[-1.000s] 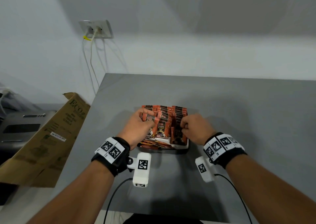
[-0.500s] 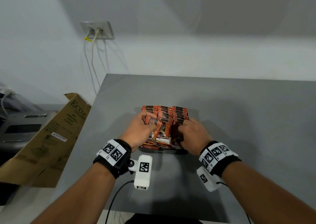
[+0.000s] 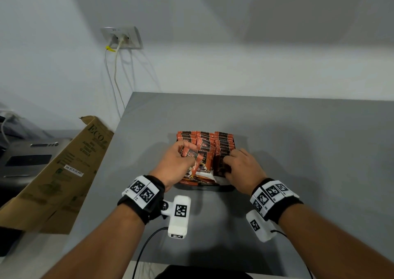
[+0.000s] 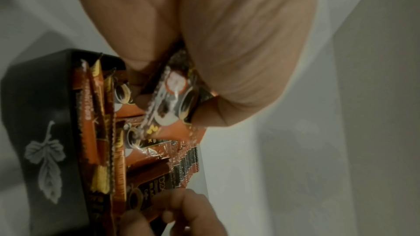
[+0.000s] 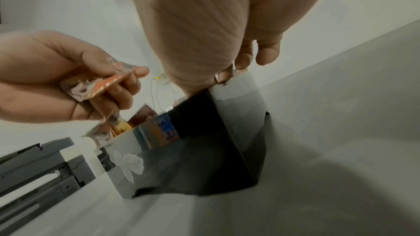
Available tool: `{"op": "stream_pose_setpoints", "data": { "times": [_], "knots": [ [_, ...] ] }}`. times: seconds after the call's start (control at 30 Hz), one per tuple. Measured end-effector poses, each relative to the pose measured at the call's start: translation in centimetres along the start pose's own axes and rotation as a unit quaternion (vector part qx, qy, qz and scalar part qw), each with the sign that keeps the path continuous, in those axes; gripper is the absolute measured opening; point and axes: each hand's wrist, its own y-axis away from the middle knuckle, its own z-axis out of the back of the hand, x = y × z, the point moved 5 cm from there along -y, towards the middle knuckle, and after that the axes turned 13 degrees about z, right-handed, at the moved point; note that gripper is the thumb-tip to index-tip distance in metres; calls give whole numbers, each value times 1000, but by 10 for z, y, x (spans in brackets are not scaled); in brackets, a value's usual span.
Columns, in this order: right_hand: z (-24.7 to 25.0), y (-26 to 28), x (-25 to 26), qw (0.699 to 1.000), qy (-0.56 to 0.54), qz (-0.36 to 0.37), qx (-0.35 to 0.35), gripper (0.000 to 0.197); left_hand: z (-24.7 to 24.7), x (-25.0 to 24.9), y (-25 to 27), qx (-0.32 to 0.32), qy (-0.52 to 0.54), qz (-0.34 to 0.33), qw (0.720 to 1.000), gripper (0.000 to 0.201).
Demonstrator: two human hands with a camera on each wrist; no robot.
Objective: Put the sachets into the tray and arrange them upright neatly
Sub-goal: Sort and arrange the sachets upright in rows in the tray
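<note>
A black tray [image 3: 223,185] with a leaf print [image 4: 45,150] sits mid-table, packed with upright orange and brown sachets [image 3: 223,142] in rows. More sachets lie flat at its near edge [image 3: 198,180]. My left hand [image 3: 187,154] pinches an orange sachet [image 3: 197,160] tilted above the front of the left rows; the same sachet [image 5: 100,85] shows in the right wrist view. My right hand [image 3: 229,164] grips a dark brown sachet [image 3: 220,169] at the front of the right row, seen also in the left wrist view [image 4: 147,193].
The grey table [image 3: 298,150] has free room on the right and in front of the tray. A cardboard box [image 3: 64,176] leans at the table's left edge beside a grey printer [image 3: 25,159]. Cables hang from a wall socket [image 3: 121,37].
My right hand moved down and forward from a loose fist onto the front of the right row and took hold of the dark sachet. My left hand kept its orange sachet.
</note>
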Motion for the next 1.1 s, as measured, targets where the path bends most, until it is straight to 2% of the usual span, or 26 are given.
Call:
{"op": "stream_pose_setpoints", "data": {
  "times": [0.1,0.17,0.27,0.33,0.4,0.47,0.6,0.8,0.93,1.03,1.1],
  "knots": [
    [20,1,2,993,-89,-33,-63,11,-1,-2,2,-5,-12,-24,1000,45],
    [38,-4,12,971,-206,-51,-109,10,-5,-8,3,-2,-17,-48,999,51],
    [55,-20,29,936,-335,-50,-99,16,-11,-15,4,13,-9,-67,998,57],
    [61,-30,28,936,-334,-53,-98,15,-7,-18,4,-8,-4,-67,998,53],
    [63,-37,19,941,-313,-78,-103,17,5,-18,4,-52,31,-55,997,38],
    [59,-41,11,951,-283,-100,-77,15,21,-14,3,-89,79,-27,992,23],
    [39,-49,18,978,-193,-73,13,15,36,-6,1,-99,106,3,989,31],
    [12,-60,29,985,-149,-51,75,27,38,4,5,-97,57,-12,994,24],
    [6,-60,27,987,-140,-58,61,29,38,6,6,-88,46,-15,995,25],
    [20,-57,23,986,-152,-67,-11,17,35,4,8,-81,33,-26,996,28],
    [36,-54,27,973,-212,-72,-54,13,31,0,9,-71,34,-38,996,28]
  ]
}}
